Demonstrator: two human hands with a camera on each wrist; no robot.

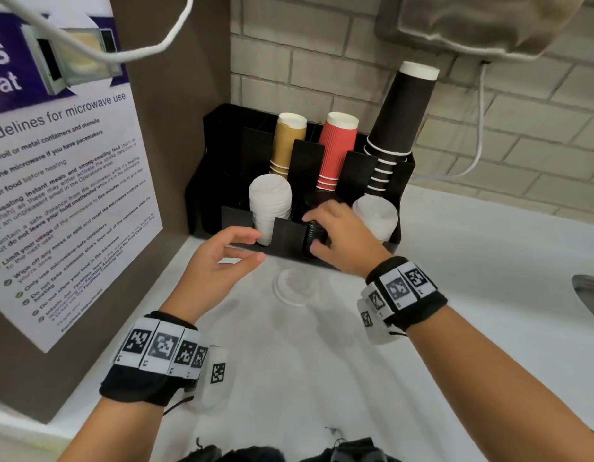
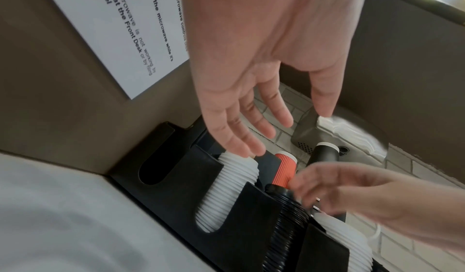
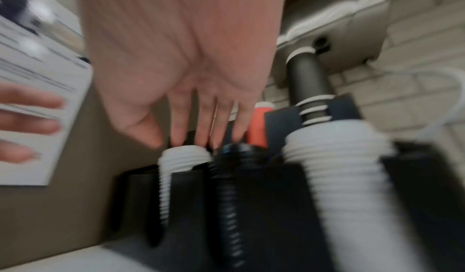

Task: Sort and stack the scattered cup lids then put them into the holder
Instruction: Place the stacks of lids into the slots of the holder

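A black holder (image 1: pixel 287 233) stands against the back wall on the white counter. Its front slots hold a white lid stack (image 1: pixel 270 201) on the left, black lids (image 1: pixel 317 233) in the middle and another white lid stack (image 1: pixel 375 215) on the right. My right hand (image 1: pixel 310 233) curls over the top of the black lids (image 3: pixel 226 177), thumb below and fingers above. My left hand (image 1: pixel 252 246) hovers empty just in front of the holder, fingers relaxed (image 2: pixel 251 137). One clear lid (image 1: pixel 294 286) lies flat on the counter under both hands.
Brown cups (image 1: pixel 287 145), red cups (image 1: pixel 335 151) and tall black cups (image 1: pixel 395 128) fill the holder's back row. A panel with a microwave poster (image 1: pixel 72 195) walls off the left. A steel sink edge (image 1: pixel 589 295) shows at far right, and a grey dispenser (image 1: pixel 482 25) hangs overhead.
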